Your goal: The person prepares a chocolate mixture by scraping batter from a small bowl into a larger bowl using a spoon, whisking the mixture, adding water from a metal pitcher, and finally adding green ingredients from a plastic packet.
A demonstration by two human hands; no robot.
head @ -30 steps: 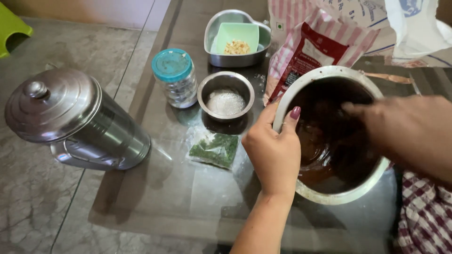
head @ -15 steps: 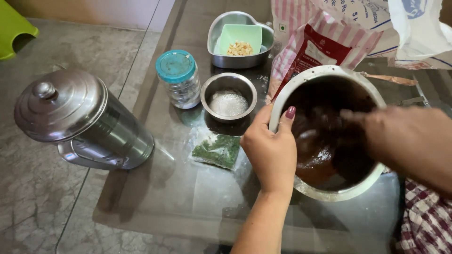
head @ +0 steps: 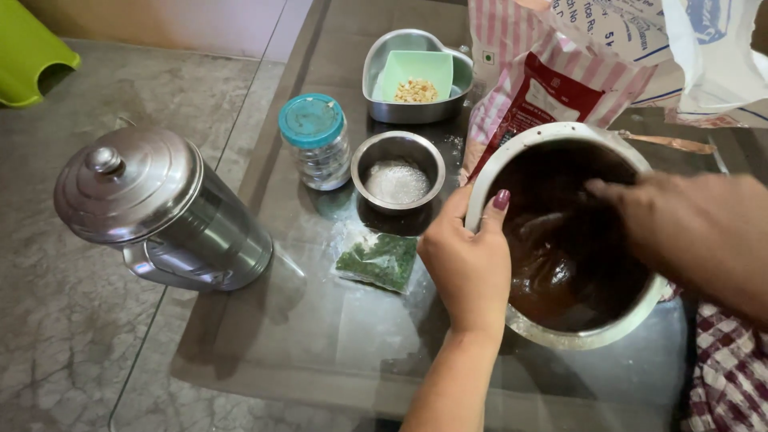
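Observation:
A large steel mixing bowl (head: 552, 134) of dark brown batter (head: 560, 272) stands on the glass table. My left hand (head: 466, 268) grips its near left rim, thumb hooked over the edge. My right hand (head: 688, 232) reaches into the bowl from the right, fingers down in the batter; whether it holds a tool is hidden.
Left of the bowl sit a small steel bowl of white powder (head: 398, 180), a blue-lidded glass jar (head: 314, 142), a packet of green herbs (head: 378, 262) and a lidded steel canister (head: 156, 212). Behind are a heart-shaped tin with a green cup (head: 416, 76) and striped bags (head: 552, 76). Checked cloth (head: 728, 376) lies right.
The view has shifted slightly. My right hand has moved within the bowl, stirring the batter. My left hand keeps its hold on the rim.

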